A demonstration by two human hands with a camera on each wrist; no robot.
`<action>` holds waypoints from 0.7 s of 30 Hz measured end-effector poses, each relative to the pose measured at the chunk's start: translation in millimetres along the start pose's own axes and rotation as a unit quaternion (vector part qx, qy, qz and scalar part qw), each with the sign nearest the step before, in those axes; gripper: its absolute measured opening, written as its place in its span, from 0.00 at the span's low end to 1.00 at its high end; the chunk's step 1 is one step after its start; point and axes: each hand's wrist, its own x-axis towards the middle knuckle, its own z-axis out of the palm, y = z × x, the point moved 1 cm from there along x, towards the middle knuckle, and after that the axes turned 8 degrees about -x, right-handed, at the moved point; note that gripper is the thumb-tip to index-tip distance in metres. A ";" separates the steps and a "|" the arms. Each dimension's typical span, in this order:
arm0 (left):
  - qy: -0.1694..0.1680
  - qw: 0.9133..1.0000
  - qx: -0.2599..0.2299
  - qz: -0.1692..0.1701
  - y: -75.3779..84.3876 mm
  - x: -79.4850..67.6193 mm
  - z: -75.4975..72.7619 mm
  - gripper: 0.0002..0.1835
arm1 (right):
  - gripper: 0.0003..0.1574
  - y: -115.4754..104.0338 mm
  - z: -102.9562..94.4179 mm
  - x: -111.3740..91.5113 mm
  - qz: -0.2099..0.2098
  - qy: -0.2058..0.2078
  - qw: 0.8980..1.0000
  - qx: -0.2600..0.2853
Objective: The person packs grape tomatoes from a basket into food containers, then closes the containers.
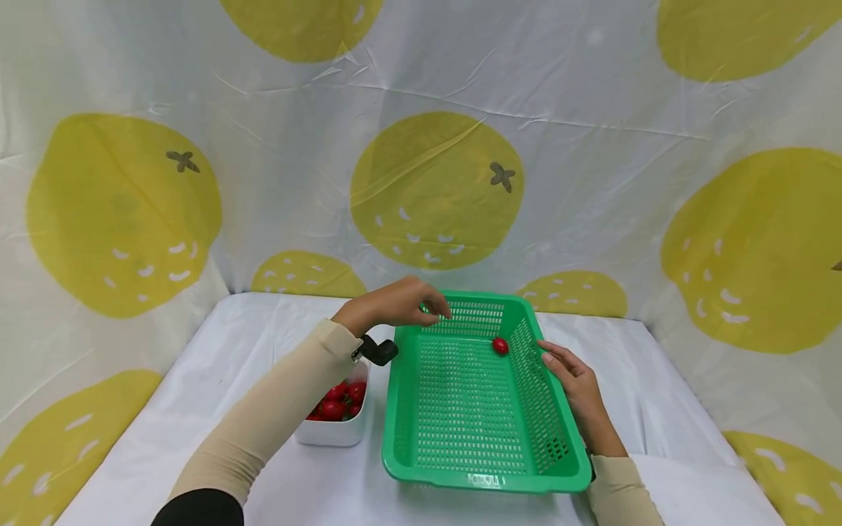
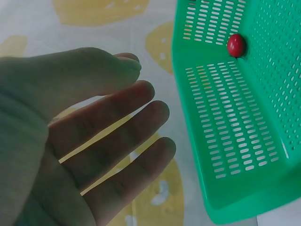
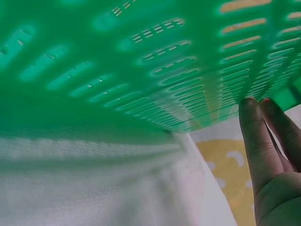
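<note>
A green plastic basket with slotted sides stands on the table. One red cherry tomato lies in its far right corner; the left wrist view also has this tomato. My left hand hovers over the basket's far left rim, fingers loosely bent and holding nothing. In the left wrist view the left hand is apart from the basket wall. My right hand touches the basket's right side near the rim. Its fairly straight fingertips meet the outer wall in the right wrist view, where the right hand is partly cut off.
A white tub holding several cherry tomatoes stands left of the basket, partly hidden behind my left forearm. White cloth covers the table. A curtain with yellow fruit prints surrounds the table at the back and sides.
</note>
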 end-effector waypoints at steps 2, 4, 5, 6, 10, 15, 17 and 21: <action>-0.003 1.000 -0.002 -0.006 -1.3 7.1 0.6 0.11 | 0.29 -0.4 0.4 -0.2 -0.001 -0.003 1.000 0.000; -0.008 1.000 -0.003 -0.014 -2.8 14.7 2.0 0.11 | 0.29 -0.8 0.5 -0.1 -0.001 -0.002 1.000 -0.003; -0.009 1.000 -0.003 -0.015 -3.8 18.9 3.0 0.11 | 0.29 -1.1 0.4 0.1 0.000 0.000 1.000 -0.004; -0.009 1.000 -0.003 -0.016 -4.8 23.1 3.9 0.11 | 0.29 -1.2 0.1 0.5 -0.001 0.002 1.000 -0.007; -0.013 1.000 -0.009 -0.018 -9.0 37.4 10.2 0.11 | 0.29 0.3 0.3 1.6 -0.007 0.008 1.000 -0.014; -0.013 0.999 -0.037 -0.025 -9.9 51.7 17.5 0.11 | 0.28 3.1 0.2 2.1 -0.013 0.005 1.000 -0.011; -0.008 0.999 -0.043 -0.031 -10.5 57.1 20.4 0.11 | 0.28 3.4 0.1 1.9 -0.014 0.004 1.000 -0.009; 0.000 0.997 -0.057 -0.044 -14.0 68.5 27.1 0.10 | 0.28 2.9 -0.6 1.3 -0.021 0.002 1.000 -0.009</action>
